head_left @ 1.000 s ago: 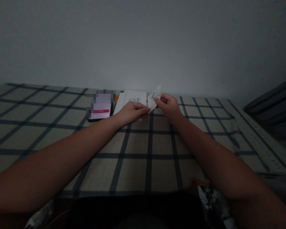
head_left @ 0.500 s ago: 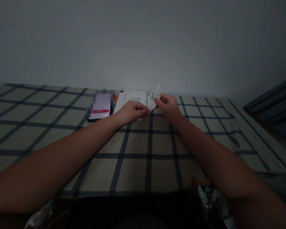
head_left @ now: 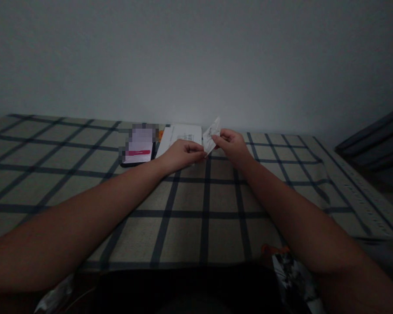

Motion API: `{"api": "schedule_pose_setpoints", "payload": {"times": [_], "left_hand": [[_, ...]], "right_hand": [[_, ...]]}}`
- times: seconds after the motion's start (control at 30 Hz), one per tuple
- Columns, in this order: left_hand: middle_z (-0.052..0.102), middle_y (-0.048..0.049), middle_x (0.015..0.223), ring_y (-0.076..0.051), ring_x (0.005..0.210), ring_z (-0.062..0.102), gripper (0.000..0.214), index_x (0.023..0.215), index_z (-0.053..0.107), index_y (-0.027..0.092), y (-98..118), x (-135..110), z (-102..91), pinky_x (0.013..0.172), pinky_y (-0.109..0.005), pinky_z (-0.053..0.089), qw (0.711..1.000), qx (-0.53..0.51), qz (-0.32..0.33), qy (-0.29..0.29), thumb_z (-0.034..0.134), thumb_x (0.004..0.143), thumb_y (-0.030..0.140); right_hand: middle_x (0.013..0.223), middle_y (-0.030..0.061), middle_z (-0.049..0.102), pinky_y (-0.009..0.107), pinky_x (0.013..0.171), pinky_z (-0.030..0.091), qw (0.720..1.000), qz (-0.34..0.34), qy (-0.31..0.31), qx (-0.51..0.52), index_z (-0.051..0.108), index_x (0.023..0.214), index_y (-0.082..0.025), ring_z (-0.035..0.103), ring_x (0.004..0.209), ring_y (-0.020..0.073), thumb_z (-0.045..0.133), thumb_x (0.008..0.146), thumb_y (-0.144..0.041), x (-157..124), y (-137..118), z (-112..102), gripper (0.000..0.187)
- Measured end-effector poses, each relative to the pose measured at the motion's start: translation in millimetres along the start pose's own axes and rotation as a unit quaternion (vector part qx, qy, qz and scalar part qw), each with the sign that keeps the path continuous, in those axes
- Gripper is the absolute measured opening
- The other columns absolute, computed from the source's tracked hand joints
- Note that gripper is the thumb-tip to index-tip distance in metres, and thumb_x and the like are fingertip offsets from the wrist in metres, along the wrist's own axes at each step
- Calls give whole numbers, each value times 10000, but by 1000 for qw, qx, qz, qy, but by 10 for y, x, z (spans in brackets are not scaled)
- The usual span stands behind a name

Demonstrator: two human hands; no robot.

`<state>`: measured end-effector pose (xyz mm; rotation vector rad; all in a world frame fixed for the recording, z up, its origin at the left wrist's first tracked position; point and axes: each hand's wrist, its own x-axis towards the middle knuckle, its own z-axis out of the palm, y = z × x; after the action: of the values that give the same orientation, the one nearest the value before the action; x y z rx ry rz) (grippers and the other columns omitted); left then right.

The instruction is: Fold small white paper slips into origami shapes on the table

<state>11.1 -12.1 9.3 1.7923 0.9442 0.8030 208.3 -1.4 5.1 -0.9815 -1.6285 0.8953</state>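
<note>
A thin white folded piece of paper [head_left: 211,136] with dark markings is held up between my two hands, its pointed corner upward. My left hand [head_left: 185,153] pinches its lower left corner between thumb and fingers. On the other side, my right hand [head_left: 229,140] grips the right edge, thumb in front and fingers curled behind. Behind my left hand lies a white printed booklet or box [head_left: 186,131], partly covered by that hand. The dim light hides the finer detail of the folds.
A phone [head_left: 139,146] with a lit, partly blurred screen lies left of the booklet, an orange item [head_left: 160,135] between them. A checked cloth [head_left: 186,235] covers the table against a plain wall [head_left: 196,56]. A black-and-white patterned item [head_left: 294,279] sits below the near edge.
Almost nothing differs. Both hands keep their hold on the paper, and the view has shifted very slightly.
</note>
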Motion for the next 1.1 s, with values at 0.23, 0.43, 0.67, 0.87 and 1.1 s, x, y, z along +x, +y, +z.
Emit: {"api": "schedule_pose_setpoints", "payload": {"times": [0.23,0.43,0.67,0.87,1.1], "left_hand": [[606,-8,570,-79,484,481,362,657,662,133,32,-31,33,454,-193,334,996,-4,13,86,663,785,472],[580,3,535,-92,480,495,326,636,619,147,-4,-6,43,448,-198,340,994,-11,18,104,693,745,446],[573,6,531,-97,475,498,325,615,581,154,-27,-5,33,448,-201,351,991,-23,24,126,687,745,432],[605,-7,584,-101,500,524,313,699,648,146,-44,-3,50,455,-199,384,991,-26,24,126,679,762,450],[618,-7,622,-109,543,554,314,723,653,150,-53,-7,47,492,-207,436,988,-27,44,146,697,764,459]], "right_hand": [[737,20,645,265,641,477,998,0,-68,-5,647,809,-140,586,674,126,654,795,-428,-57,-122,19,288],[758,18,661,251,664,487,995,28,-94,30,677,822,-142,590,687,114,678,789,-441,-37,-49,1,301],[741,12,653,251,679,498,993,33,-95,56,673,800,-145,592,685,111,661,804,-418,-31,-48,0,273],[751,20,655,259,670,479,994,28,-107,20,648,778,-136,591,698,118,657,804,-392,-35,-70,-4,257],[740,10,625,263,652,455,995,20,-94,1,621,792,-143,566,686,120,646,804,-404,-37,-62,31,263]]}}
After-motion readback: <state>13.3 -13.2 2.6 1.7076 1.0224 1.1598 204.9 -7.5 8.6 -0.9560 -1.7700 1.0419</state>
